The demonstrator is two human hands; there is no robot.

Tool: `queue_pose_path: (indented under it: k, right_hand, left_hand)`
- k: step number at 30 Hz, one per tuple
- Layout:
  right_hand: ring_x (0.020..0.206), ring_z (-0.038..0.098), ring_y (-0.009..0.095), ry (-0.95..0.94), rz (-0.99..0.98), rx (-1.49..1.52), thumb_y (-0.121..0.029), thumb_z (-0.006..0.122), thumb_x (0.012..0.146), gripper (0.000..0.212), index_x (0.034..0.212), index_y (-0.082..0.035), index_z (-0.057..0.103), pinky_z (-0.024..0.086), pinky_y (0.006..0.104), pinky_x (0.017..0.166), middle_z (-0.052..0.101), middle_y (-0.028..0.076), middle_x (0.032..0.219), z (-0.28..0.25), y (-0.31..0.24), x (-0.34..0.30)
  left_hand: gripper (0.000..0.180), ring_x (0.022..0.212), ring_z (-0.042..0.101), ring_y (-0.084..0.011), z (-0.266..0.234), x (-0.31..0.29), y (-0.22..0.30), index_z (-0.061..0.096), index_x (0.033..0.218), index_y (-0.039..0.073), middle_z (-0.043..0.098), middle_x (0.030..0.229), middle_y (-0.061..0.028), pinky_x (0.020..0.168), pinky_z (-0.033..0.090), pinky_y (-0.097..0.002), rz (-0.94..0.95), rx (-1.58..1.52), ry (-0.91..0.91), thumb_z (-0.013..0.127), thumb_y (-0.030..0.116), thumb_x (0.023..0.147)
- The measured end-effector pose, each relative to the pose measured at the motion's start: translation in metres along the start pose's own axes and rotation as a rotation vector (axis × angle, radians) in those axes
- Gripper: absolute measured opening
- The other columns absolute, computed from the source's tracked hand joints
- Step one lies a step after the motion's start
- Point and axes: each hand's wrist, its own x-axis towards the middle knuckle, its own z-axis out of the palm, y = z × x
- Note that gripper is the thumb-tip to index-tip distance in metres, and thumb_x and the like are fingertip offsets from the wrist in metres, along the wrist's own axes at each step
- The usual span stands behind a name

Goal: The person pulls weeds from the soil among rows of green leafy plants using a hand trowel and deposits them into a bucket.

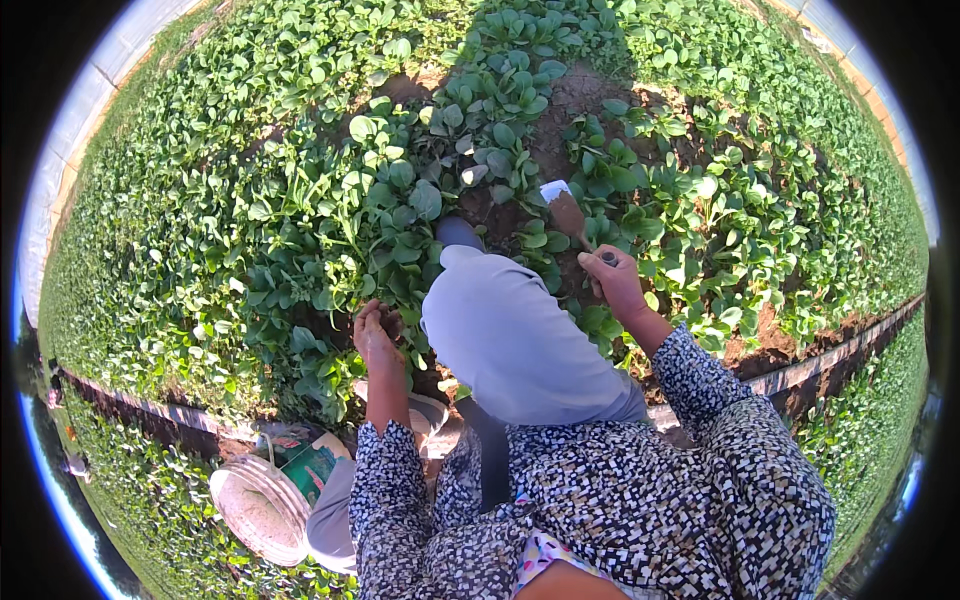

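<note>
In my right hand point(614, 278) is a small hand trowel point(567, 212), its handle end showing in my fist. The brown, soil-stained blade points up and left, and its tip shines bright in the sun. Leafy green plants point(622, 172) stand close around the blade. My left hand point(378, 335) is low among the leaves left of my knee, its fingers curled in. Something dark, perhaps soil, shows at those fingertips; I cannot make out what they hold. My bent knee in pale grey cloth point(515, 340) lies between the two hands.
A bucket with a whitish rim point(262, 508) and green side stands at lower left, beside my other leg point(333, 525). Dense rows of leafy plants point(300, 130) spread ahead and to both sides. Bare brown soil point(575, 100) shows between them. A narrow raised edging point(830, 360) runs behind me.
</note>
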Motion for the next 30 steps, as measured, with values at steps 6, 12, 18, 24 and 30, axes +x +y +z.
queue_pose_path:
  k: [6,12,18,24,30]
  right_hand:
    - [0.040,0.035,0.004,-0.111,0.083,0.077,-0.021,0.065,0.088,0.026,0.069,-0.011,0.051,0.025,0.0219,0.037,0.043,-0.005,0.053,0.041,-0.015,0.050]
    - [0.044,0.035,0.003,-0.195,0.191,-0.068,-0.025,0.067,0.087,0.028,0.069,-0.009,0.053,0.026,0.0218,0.041,0.041,-0.006,0.054,0.087,-0.012,0.094]
    - [0.057,0.037,0.007,-0.212,0.067,-0.482,-0.021,0.071,0.083,0.031,0.066,-0.002,0.053,0.032,0.0264,0.051,0.042,-0.002,0.059,0.040,0.036,0.073]
    - [0.058,0.037,0.008,-0.230,0.159,-0.344,-0.022,0.070,0.082,0.031,0.067,0.000,0.053,0.033,0.0276,0.052,0.041,0.001,0.061,0.064,0.061,0.095]
    - [0.060,0.035,0.009,-0.185,0.021,-0.469,-0.020,0.069,0.084,0.031,0.068,0.000,0.052,0.032,0.0285,0.053,0.040,0.001,0.063,0.074,0.068,0.115]
  left_hand:
    - [0.017,0.072,0.064,-0.0141,0.105,0.039,0.057,0.059,0.109,0.007,0.065,0.096,-0.0053,0.061,0.050,-0.0240,0.150,0.126,-0.267,0.047,0.007,0.096]
    - [0.024,0.087,0.062,-0.0211,0.239,0.121,0.029,0.061,0.112,0.007,0.064,0.103,-0.0084,0.075,0.048,-0.0278,0.507,0.856,-0.678,0.058,0.017,0.091]
    - [0.029,0.106,0.055,-0.0291,0.236,0.133,-0.021,0.063,0.107,0.010,0.061,0.110,-0.0074,0.092,0.041,-0.0487,1.037,1.809,-0.932,0.061,0.025,0.082]
    - [0.029,0.105,0.055,-0.0270,0.187,0.118,-0.010,0.063,0.104,0.012,0.060,0.112,-0.0058,0.088,0.041,-0.0483,0.964,1.882,-0.977,0.064,0.023,0.078]
    - [0.029,0.100,0.058,-0.0264,0.204,0.119,-0.010,0.062,0.106,0.012,0.064,0.102,-0.0045,0.089,0.039,-0.0458,0.980,1.639,-0.802,0.063,0.021,0.079]
